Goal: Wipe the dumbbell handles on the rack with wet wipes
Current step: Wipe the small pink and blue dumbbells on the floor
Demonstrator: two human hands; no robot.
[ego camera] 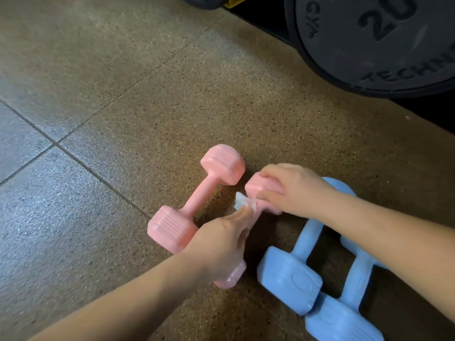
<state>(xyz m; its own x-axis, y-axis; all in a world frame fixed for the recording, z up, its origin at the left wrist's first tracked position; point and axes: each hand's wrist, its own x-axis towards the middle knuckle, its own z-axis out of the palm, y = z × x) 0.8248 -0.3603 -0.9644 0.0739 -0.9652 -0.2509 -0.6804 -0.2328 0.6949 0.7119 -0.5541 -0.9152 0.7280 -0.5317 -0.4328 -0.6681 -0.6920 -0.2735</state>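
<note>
Two pink dumbbells lie on the speckled floor. The left pink dumbbell (pixel 197 198) is free. My right hand (pixel 293 190) grips the far head of the right pink dumbbell (pixel 264 185) from above. Over that dumbbell's handle my left hand (pixel 221 244) holds a white wet wipe (pixel 243 204), and the hand hides most of the handle. Its near head (pixel 232 276) shows under my left wrist. Two blue dumbbells (pixel 295 274) lie side by side to the right, partly under my right forearm.
A large black weight plate (pixel 374 43) marked 20 leans at the upper right. Another dark object with a yellow part (pixel 231 2) sits at the top edge. Rubber floor tiles (pixel 98 94) stretch to the left.
</note>
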